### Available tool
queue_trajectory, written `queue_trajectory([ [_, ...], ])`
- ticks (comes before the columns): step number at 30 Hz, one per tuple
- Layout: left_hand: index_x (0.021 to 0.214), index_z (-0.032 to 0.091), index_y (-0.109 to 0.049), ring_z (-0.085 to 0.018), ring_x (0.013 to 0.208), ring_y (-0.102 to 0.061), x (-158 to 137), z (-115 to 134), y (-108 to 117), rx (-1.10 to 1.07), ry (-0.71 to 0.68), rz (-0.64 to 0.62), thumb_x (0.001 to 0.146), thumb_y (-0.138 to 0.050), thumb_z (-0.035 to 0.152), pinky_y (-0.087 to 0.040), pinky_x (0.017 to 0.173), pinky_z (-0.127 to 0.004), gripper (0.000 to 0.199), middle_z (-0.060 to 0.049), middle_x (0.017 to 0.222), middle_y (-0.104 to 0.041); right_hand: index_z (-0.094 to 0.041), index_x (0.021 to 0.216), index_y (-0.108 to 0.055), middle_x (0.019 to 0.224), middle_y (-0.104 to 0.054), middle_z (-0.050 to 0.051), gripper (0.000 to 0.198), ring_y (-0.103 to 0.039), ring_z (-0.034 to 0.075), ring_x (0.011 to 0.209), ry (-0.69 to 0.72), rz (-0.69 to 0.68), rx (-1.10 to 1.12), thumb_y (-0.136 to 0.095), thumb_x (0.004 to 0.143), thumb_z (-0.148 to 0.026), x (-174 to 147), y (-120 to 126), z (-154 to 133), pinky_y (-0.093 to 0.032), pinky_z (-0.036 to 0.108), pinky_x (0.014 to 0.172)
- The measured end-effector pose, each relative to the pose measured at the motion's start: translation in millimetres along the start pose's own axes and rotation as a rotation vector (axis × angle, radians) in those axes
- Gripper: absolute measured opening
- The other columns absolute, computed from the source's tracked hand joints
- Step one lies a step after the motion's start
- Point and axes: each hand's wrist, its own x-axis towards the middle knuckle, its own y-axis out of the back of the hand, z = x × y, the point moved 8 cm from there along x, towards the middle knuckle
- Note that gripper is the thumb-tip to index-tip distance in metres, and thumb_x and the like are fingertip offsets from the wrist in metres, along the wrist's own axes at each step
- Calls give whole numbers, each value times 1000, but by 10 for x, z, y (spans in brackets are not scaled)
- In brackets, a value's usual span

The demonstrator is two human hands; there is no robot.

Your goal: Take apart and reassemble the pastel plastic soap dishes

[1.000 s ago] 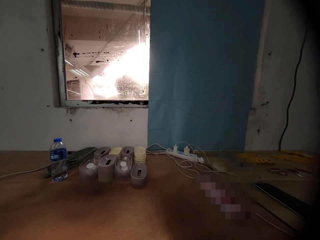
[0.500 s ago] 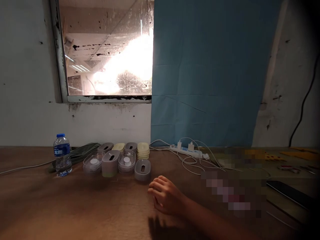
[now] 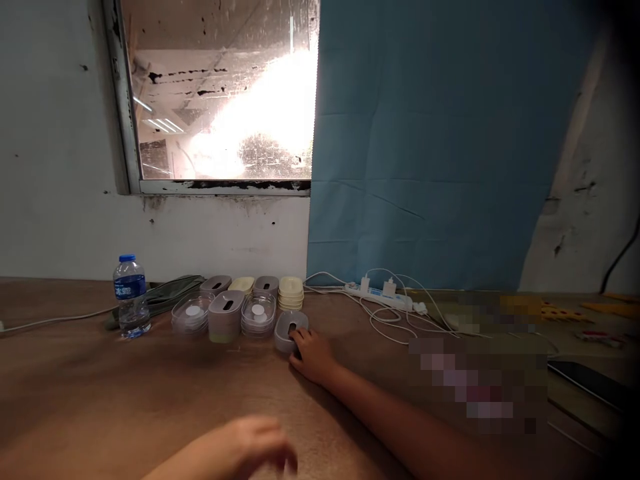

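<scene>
My right hand (image 3: 314,357) is at the small grey box with an oval slot in its top (image 3: 285,330), the nearest of the group. Its fingers reach over the box's right edge by the slot, and the thumb lies along the near side, so the hand grips it. Low in the picture my left hand (image 3: 253,443) hovers over the table, smeared by motion, its fingers bent downward and partly out of sight. Beside the gripped box are stacked clear containers (image 3: 259,317), a taller grey slotted box (image 3: 225,319) and a stack of cream containers (image 3: 291,293).
A water bottle (image 3: 131,298) stands at the left by a dark folded cloth (image 3: 160,297). More clear containers (image 3: 191,317) are stacked nearby. At the back right lie a power strip (image 3: 383,297) and loose white cables. Farther right is a black phone-like object (image 3: 593,383).
My right hand has moved forward and left onto the small grey slotted box. My left hand has come into view at the bottom. The view has shifted slightly.
</scene>
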Motion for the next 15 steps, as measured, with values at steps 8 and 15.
queue_trajectory([
  [8, 129, 17, -39, -30, 124, -36, 1205, -123, -189, 19, -198, 159, 72, -58, 25, -29, 103, -45, 61, -14, 135, -41, -19, 102, -56, 101, -60, 4, 36, -54, 21, 91, 157, 10, 20, -59, 66, -25, -246, 333, 80, -39, 30, 82],
  [15, 107, 21, -56, -28, 104, -49, 1150, -138, -176, 55, -185, 184, 69, -63, 36, -33, 96, -45, 42, -9, 108, -57, -14, 110, -53, 109, -55, 7, 27, -53, 22, 100, -13, 113, -46, -53, 87, -29, 709, 315, 440, -41, 42, 87],
])
